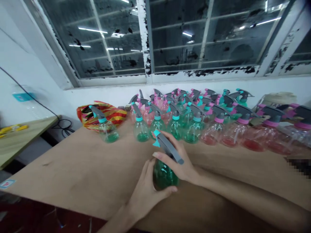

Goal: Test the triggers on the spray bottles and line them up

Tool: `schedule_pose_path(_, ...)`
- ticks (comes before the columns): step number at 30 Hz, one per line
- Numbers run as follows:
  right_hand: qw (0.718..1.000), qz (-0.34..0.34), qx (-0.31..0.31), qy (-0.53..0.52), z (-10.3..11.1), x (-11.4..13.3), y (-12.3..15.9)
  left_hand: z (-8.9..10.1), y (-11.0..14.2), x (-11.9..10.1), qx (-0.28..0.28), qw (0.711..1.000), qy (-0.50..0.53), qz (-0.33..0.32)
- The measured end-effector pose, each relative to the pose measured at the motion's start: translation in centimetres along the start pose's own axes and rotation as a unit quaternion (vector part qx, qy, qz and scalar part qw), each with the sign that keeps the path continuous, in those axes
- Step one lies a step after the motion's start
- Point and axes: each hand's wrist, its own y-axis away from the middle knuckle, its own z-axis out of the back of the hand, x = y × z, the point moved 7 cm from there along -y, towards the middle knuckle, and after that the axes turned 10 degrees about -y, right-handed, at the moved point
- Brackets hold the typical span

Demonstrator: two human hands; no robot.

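In the head view, a spray bottle [164, 176] with green contents is near the centre of the frame, between the person's two hands and over the brown table [97, 168]. The left hand [143, 194], lower centre, cups the bottle's body, fingers along its left side and thumb reaching across below. The right hand [182, 158], just right of centre, holds the top: its fingers curl behind the grey spray head [171, 149] and its thumb lies in front, near the neck. Whether the base touches the table cannot be told. The step in hand appears to be handling the head and neck while the body is steadied; the next move would call for a firm left hold and a controlled right grip. Behind, across the middle and right of the frame, stand the other spray bottles [191, 131], with turquoise or pink collars. One bottle [110, 134] stands apart at centre left, just in front of a red-and-yellow bag [116, 115].
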Motion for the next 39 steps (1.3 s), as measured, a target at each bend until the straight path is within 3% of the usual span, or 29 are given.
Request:
schedule_pose_path(6,0.998,0.063,0.027,-0.011,-5.8,-0.8,-2.5,4.6,1.7,3.9,-0.071,0.994,-0.073,0.047)
schedule_pose_path(10,0.994,0.072,0.080,0.028,-7.8,-1.2,-3.4,7.6,2.0,7.1,-0.117,0.986,-0.107,0.048)
schedule_pose_path(13,0.992,0.042,0.072,0.099,-7.0,-2.0,-3.8,8.9,1.1,10.5,-0.112,0.986,-0.112,0.060)
schedule_pose_path(16,0.988,0.007,0.012,0.154,-4.9,-3.2,-4.7,10.6,-0.7,13.7,-0.176,0.974,-0.124,0.068)
schedule_pose_path(20,0.979,-0.017,-0.037,0.200,-2.8,-4.6,-6.6,11.5,-3.4,16.6,-0.204,0.966,-0.142,0.075)
schedule_pose_path(24,0.969,-0.038,-0.050,0.241,-2.3,-5.4,-8.0,12.2,-5.0,17.0,-0.203,0.957,-0.197,0.066)
schedule_pose_path(32,0.951,-0.087,-0.039,0.295,-3.7,-6.8,-9.3,13.6,-6.3,14.6,-0.169,0.934,-0.308,0.071)
schedule_pose_path(39,0.945,-0.143,-0.008,0.293,-5.2,-8.7,-10.4,13.6,-7.7,15.6,-0.107,0.928,-0.340,0.110)
